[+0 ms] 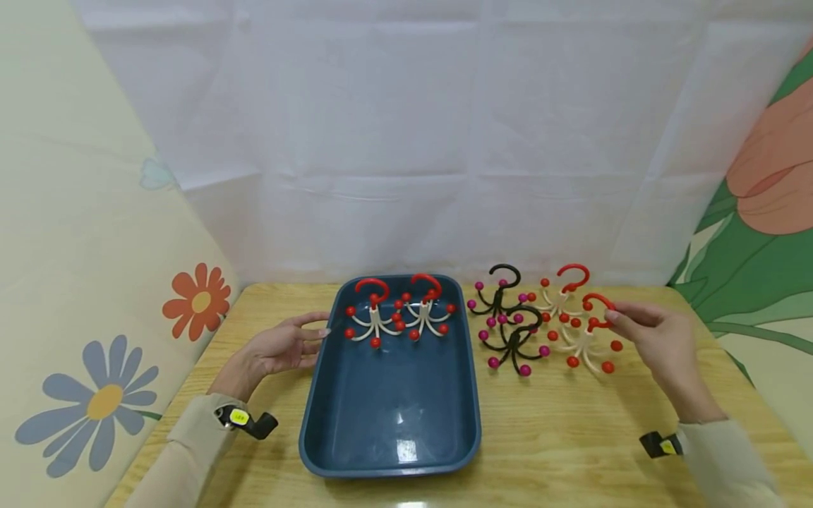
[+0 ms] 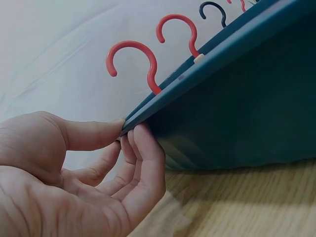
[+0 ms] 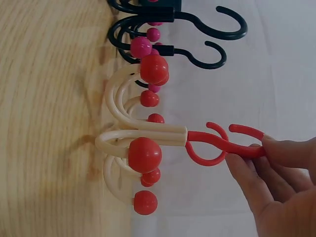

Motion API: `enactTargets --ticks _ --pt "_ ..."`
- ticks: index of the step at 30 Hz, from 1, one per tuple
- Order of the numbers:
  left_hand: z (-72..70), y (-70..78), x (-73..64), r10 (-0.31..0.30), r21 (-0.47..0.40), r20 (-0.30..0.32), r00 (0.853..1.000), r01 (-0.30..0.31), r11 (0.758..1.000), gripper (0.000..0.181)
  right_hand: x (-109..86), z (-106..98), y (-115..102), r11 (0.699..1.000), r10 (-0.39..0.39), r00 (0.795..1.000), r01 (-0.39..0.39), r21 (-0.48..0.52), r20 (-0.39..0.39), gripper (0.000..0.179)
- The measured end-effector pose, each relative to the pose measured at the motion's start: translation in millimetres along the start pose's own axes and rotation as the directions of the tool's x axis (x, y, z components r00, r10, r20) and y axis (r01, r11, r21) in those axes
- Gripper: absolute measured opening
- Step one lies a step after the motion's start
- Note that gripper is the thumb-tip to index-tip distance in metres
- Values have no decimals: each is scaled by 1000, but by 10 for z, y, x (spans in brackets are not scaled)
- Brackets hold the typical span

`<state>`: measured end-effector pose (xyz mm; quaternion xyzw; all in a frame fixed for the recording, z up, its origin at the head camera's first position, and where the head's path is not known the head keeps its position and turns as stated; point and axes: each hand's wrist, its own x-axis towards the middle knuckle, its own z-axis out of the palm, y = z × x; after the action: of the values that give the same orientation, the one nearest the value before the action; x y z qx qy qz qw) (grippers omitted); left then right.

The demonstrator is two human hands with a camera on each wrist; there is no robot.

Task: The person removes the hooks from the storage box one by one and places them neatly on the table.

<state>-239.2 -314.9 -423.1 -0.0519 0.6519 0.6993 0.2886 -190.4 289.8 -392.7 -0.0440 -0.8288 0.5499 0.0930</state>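
My right hand (image 1: 660, 346) pinches the red hook of a cream hook hanger (image 1: 586, 341), whose curved prongs end in red balls. In the right wrist view the thumb and fingers meet on that hook (image 3: 247, 149); whether the prongs touch the table cannot be told. My left hand (image 1: 279, 351) holds the left rim of a dark blue tray (image 1: 394, 395), thumb on the rim and fingers beneath, as the left wrist view shows. Two more cream hangers with red hooks, a left one (image 1: 375, 321) and a right one (image 1: 424, 314), stand side by side at the tray's far end.
Right of the tray stand two black hangers with magenta balls, a rear one (image 1: 498, 300) and a front one (image 1: 513, 342). Another cream hanger (image 1: 562, 302) stands behind the held one. A white cloth (image 1: 381, 141) hangs behind the wooden table (image 1: 571, 437).
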Motion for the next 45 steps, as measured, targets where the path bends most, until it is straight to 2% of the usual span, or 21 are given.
enactTargets --ticks 9,14,20,23,27,32,37,45 --pt "4 4 -10 -8 -10 6 1000 8 1000 59 20 100 57 1000 10 1000 -10 -13 0 51" --pt "18 14 -17 -5 -2 -2 1000 5 1000 61 23 97 82 991 -50 999 50 -123 5 46" --pt "23 15 -10 -13 -12 -5 1000 13 1000 59 37 65 66 936 -177 983 182 -302 45 35" --pt "23 16 -5 -12 -20 -8 1000 12 1000 58 70 63 47 905 -237 969 246 -348 67 30" --pt "16 16 -2 -12 -19 -11 1000 11 1000 57 112 65 17 882 -272 958 284 -375 86 26" --pt "14 6 2 -8 -15 -4 1000 8 1000 59 124 44 -54 880 -254 961 277 -387 111 32" --pt "21 -1 10 -9 -16 -6 1000 9 1000 59 123 32 -226 876 -266 957 289 -386 114 44" --pt "7 -12 17 -3 -25 5 1000 3 1000 56 153 195 -645 906 -256 953 294 -305 161 45"
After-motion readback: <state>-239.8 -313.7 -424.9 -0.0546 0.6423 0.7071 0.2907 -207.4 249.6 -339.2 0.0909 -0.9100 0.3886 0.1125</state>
